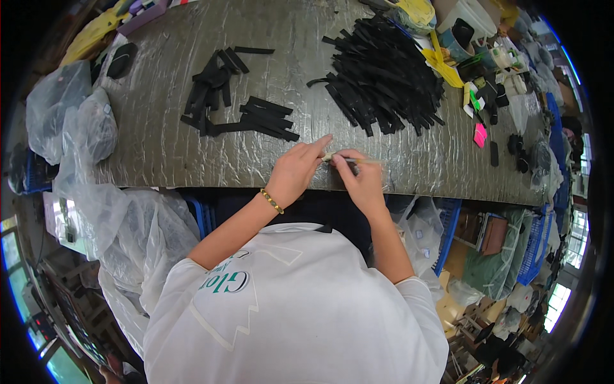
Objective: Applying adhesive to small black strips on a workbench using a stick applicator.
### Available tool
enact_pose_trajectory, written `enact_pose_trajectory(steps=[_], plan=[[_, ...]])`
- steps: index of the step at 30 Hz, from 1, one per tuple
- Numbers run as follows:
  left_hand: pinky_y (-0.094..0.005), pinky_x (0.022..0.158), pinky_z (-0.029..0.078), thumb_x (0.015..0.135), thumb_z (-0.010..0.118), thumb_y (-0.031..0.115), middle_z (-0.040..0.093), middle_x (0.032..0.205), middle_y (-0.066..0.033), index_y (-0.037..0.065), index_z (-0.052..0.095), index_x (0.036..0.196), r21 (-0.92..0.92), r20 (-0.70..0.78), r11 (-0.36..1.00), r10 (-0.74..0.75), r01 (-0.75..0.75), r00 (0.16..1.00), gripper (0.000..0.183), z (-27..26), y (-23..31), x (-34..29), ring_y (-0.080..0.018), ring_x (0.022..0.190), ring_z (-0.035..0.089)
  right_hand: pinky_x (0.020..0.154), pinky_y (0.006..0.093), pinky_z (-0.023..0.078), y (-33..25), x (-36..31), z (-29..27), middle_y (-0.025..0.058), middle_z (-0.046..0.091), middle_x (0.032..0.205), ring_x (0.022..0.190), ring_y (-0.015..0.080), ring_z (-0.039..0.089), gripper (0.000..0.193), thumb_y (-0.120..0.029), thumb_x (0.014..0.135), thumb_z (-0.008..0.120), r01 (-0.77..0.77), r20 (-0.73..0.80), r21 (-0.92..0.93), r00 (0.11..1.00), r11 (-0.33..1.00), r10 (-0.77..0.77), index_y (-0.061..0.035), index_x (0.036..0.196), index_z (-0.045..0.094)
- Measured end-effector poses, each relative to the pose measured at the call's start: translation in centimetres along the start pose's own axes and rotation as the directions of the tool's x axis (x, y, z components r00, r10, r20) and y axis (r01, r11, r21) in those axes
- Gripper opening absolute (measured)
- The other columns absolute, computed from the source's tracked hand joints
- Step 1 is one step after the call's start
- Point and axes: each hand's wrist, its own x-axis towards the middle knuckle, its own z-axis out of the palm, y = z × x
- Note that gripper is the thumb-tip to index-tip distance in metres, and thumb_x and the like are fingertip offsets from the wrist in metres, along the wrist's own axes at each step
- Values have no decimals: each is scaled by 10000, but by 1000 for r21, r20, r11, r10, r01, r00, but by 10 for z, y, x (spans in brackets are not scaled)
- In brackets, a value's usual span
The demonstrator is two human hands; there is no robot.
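Observation:
Near the front edge of the table [224,169], my two hands meet. My left hand [295,171] is closed on a small pale piece [327,157] whose kind I cannot make out, with its index finger stretched forward. In my right hand [363,182] is a thin stick-like tool [368,160], pointing out to the right; its tip is hidden by the fingers, close to the pale piece. Ahead and to the right lies a large heap of black strips [384,77]. To the left are a smaller loose pile of black strips [208,86] and several strips laid side by side [265,118].
A dark rounded object [121,61] sits at the table's far left, above clear plastic bags [89,121]. On the right stand containers [470,29], yellow strips [441,61], a pink tag [480,135] and small black items. Blue crates [448,230] are below the table edge.

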Motion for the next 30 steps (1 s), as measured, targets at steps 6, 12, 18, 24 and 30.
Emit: enact_pose_trajectory(steps=[6,12,18,24,30], plan=[[-411,764,532,886,647,43,689,948,-100,98,490,1418,-15,16,1000,2,-2,1000,557,-1,-1,1,-307,871,641,687,287,529,0,6,8,135,723,939,780,197,699,167,-76,957,619,53,68,-46,996,998,-50,66,997,697],[-417,788,528,872,644,11,707,990,-100,72,496,1403,-30,40,1000,-8,9,999,554,-2,-3,-1,-318,895,647,741,397,511,2,9,12,188,668,901,844,360,651,130,-74,953,609,223,42,-125,975,967,-219,32,993,674],[-418,797,528,848,644,-14,707,1002,-105,50,515,1354,-56,19,998,16,-15,1000,526,-3,-3,-2,-321,919,649,909,432,444,14,17,-14,159,563,1153,1089,361,554,237,13,888,586,330,198,-270,938,905,-283,-12,1123,597],[-399,806,528,824,680,-4,700,1026,-102,51,586,1218,-52,-56,993,99,-102,993,409,-14,4,5,-321,933,645,918,428,448,13,21,-18,140,544,1154,1100,353,549,260,22,838,646,371,248,-334,922,867,-299,-28,1086,587],[-397,830,515,845,690,47,674,993,-115,32,653,1014,-42,-88,997,62,-65,994,173,-46,-1,3,-311,969,632,938,407,452,-10,23,-13,140,558,1179,1089,352,560,288,-26,854,683,370,170,-201,925,907,-340,-38,1131,606]])
